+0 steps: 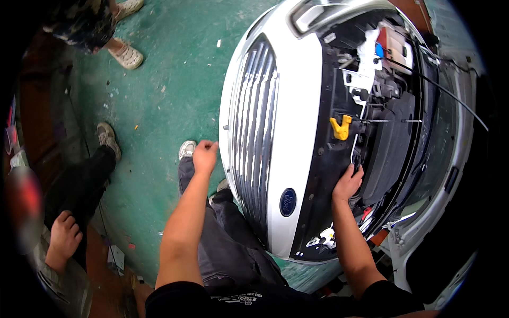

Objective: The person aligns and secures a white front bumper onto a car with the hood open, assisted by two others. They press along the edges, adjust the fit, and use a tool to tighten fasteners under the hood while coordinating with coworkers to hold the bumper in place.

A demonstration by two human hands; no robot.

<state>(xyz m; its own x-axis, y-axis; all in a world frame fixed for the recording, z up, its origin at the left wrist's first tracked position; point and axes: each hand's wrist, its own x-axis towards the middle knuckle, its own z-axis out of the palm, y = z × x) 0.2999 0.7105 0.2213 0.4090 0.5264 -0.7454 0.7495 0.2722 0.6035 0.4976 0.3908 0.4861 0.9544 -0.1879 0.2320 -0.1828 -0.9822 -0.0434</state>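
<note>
Car front (297, 132): one grille (255, 127); left hand (205, 157) before it, curled; right hand (347, 184) behind, grip we cannot tell; front glossy white.

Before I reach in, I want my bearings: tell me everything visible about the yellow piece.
The yellow piece is small and irregular, with a prong at its left, and looks like moulded plastic. It sits at the inner edge of the black cover. The right hand, lower in the picture, does not touch it; its fixing cannot be told.
</note>
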